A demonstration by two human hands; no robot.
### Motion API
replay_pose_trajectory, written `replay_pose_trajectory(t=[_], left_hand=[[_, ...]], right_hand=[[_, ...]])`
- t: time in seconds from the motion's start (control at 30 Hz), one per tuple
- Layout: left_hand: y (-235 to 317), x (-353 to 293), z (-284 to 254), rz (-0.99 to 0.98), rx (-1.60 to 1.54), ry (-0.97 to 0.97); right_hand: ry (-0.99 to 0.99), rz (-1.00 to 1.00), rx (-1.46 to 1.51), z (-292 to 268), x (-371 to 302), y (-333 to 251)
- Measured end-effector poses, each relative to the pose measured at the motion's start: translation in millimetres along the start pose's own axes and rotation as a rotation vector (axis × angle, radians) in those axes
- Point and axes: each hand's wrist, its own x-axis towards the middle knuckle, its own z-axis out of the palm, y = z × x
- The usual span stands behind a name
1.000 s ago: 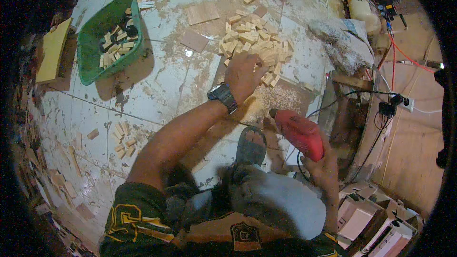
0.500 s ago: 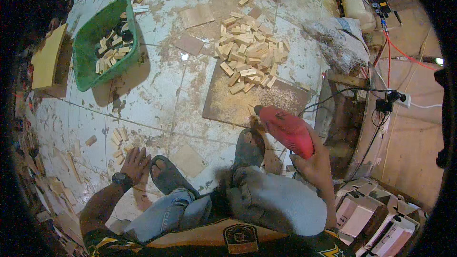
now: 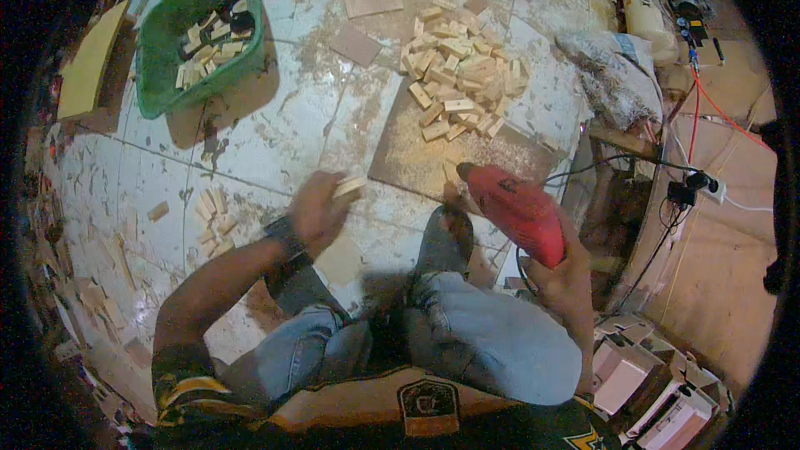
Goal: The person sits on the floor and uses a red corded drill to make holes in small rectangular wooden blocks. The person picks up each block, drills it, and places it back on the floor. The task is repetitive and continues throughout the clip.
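Between the fingers of my left hand (image 3: 318, 210) is a small wooden block (image 3: 350, 187), held off the floor near the left edge of a brown board (image 3: 398, 168). My right hand (image 3: 562, 271) grips a red power drill (image 3: 518, 210) by its handle. The drill's bit points left, over the board's near edge, which is dusted with sawdust. On the board's far part and beyond lies a heap of small wooden blocks (image 3: 467, 67), some with drilled holes. A smaller group of wooden blocks (image 3: 215, 215) rests on the floor to the left of my left hand.
A green plastic tub (image 3: 154, 75) with blocks and dark round items stands far left, beside a yellowish panel (image 3: 92, 58). At the far right are an air compressor (image 3: 648, 12) and a sack (image 3: 617, 75). The drill's black cable runs to an extension socket (image 3: 708, 185); cardboard boxes (image 3: 667, 383) sit near right.
My left hand has left the small block group and moved right, now with a block in its fingers. The drill stays in my right hand; the whole view has shifted slightly.
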Motion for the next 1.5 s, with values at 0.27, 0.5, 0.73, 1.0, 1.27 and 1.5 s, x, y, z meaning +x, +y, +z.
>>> replay_pose_trajectory(t=[0.27,0.5,0.73,1.0,1.27,1.5], left_hand=[[74.7,87.7,125.6,0.012,0.011,0.107],[57.7,75.1,141.7,0.077,0.049,0.165],[57.5,78.4,137.8,0.085,0.027,0.134],[50.5,79.0,144.2,0.118,0.005,0.163],[40.0,78.5,146.9,0.145,-0.048,0.126],[36.4,78.5,150.2,0.176,-0.026,0.123]], right_hand=[[-0.041,-0.044,-0.012,-9.5,2.1,-9.2],[-0.091,-0.016,-0.110,-11.4,9.7,-8.0],[-0.102,-0.047,-0.104,-6.3,14.3,-6.8],[-0.153,0.064,-0.325,-3.6,16.0,-27.5],[-0.204,-0.056,-0.530,0.7,28.2,-46.3],[-0.239,-0.025,-0.663,6.9,40.6,-57.9]])
